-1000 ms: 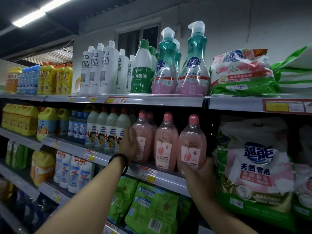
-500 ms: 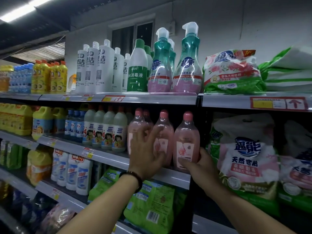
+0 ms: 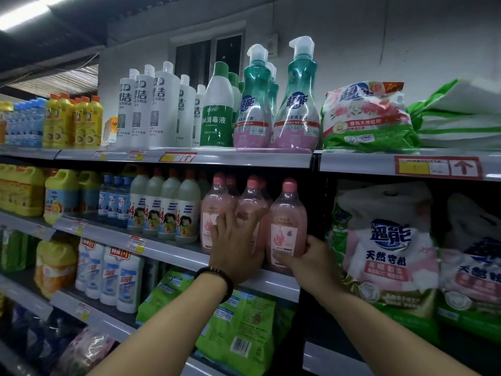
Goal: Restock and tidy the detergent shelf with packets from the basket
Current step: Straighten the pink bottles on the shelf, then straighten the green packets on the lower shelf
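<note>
The step in hand looks like tidying rather than restocking: both hands are working on the pink bottles (image 3: 210,213) standing at the right end of the middle shelf (image 3: 162,249). The left hand (image 3: 235,251) is lying open, fingers spread and straight, pressing against the front of the middle bottle (image 3: 250,204). The right hand (image 3: 311,263) is wrapping round the foot of the rightmost bottle (image 3: 288,221), thumb on its right side and fingers curling across the front below the label.

The next move is probably calling for a gentle slide or turn, so the row is sitting square to the shelf lip with labels facing out (tall, narrow bottles like these are likely to topple if shoved). After that, both hands need freeing for packets from the basket, which is not in view.

Counting: three pink bottles are standing in the front row, with at least two more caps showing behind. Four white bottles (image 3: 162,210) are standing just beside them on the left. Two green packets (image 3: 238,321) are lying on the shelf below.
</note>
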